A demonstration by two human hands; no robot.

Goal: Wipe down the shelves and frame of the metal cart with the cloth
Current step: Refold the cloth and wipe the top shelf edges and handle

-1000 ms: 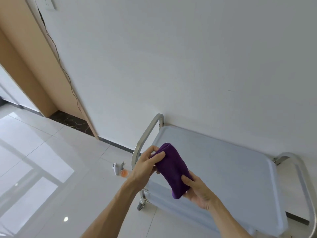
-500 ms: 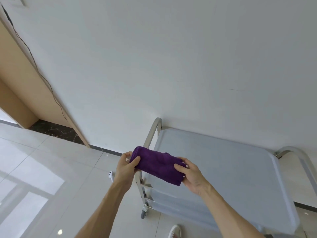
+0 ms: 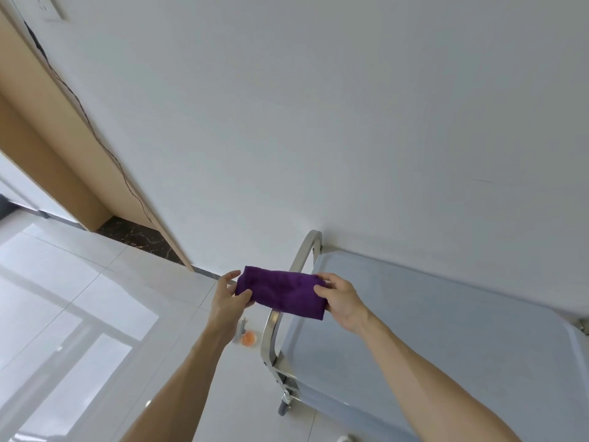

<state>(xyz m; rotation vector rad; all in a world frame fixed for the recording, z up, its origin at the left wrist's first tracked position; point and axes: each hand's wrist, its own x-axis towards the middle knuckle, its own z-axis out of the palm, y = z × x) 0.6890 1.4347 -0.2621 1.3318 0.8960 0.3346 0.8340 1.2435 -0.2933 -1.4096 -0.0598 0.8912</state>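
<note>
Left hand (image 3: 230,297) and right hand (image 3: 341,298) each pinch an end of the folded purple cloth (image 3: 282,291), seemingly above the cart's handle (image 3: 280,314)

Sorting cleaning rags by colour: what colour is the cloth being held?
Solid purple cloth, clearest in the head view.

No text, label, brand, number or sign can be read anywhere in the view. The purple cloth (image 3: 282,291), the metal cart (image 3: 446,333) and the white wall (image 3: 318,122) all show plain surfaces, and the wall plate (image 3: 47,8) at the top left is too blurred to tell any marking.
</note>
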